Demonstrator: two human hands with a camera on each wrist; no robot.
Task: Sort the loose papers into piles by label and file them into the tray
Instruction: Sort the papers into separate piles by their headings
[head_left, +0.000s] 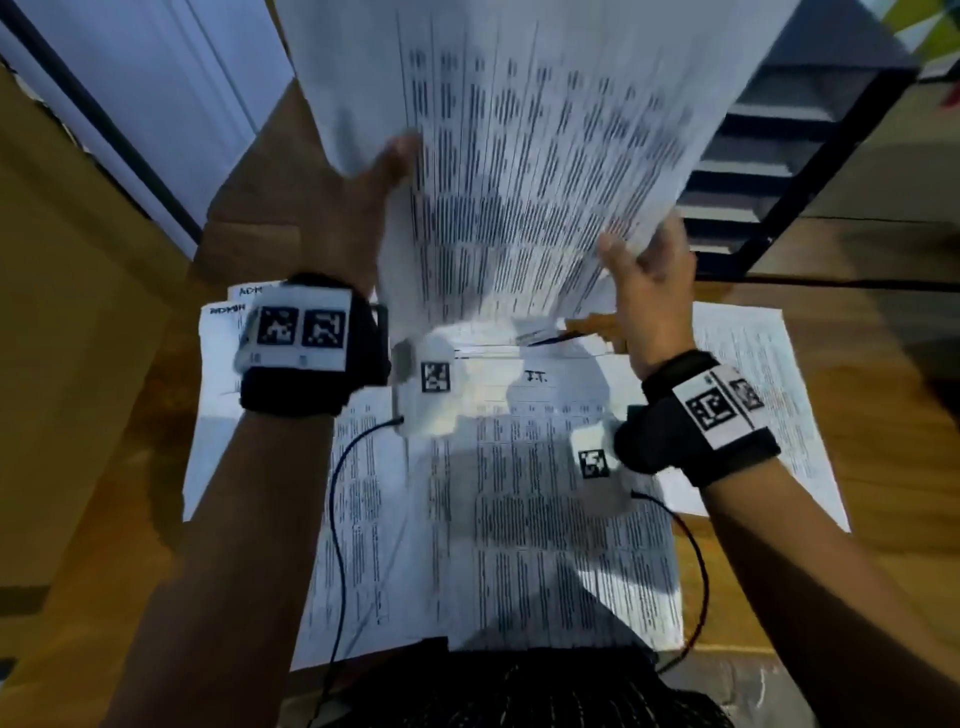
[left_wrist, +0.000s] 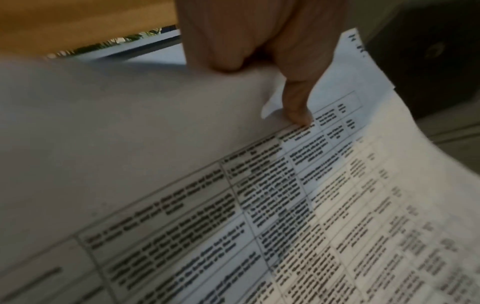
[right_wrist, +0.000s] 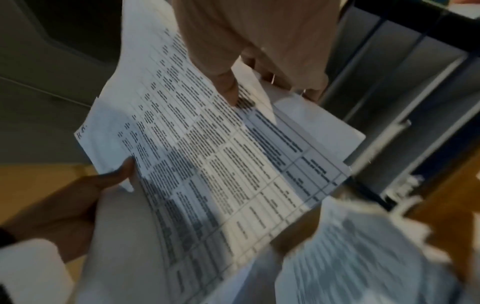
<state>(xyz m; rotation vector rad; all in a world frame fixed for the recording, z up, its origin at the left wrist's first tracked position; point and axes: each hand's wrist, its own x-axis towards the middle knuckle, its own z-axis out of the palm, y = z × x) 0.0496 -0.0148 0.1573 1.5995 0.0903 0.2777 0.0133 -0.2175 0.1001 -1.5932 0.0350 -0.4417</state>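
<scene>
White printed sheets are up in the air, lifted clear of the wooden surface and held between both hands. Left hand has the near left edge: thumb on top of the page, fingers curled underneath, a firm pinching grip, and the left wrist view shows the thumb pressing down right at the edge of the printed table. Right hand takes the near right corner, thumb on the printed face and fingers tucked behind, pinching as well. So the held sheets fan up and away from both grips, with the far end rising toward the dark stacked tray at the right rear. From the right wrist view more than one sheet is in that bundle, the edges slightly offset; how many, I cannot tell.

Below the hands, more papers lie spread on the surface, overlapping each other. One in the middle carries a short handwritten label near its top edge, and sheets at the left have handwritten labels at their corners too, blurred. Another pile sits to the right, partly under the right wrist.
</scene>
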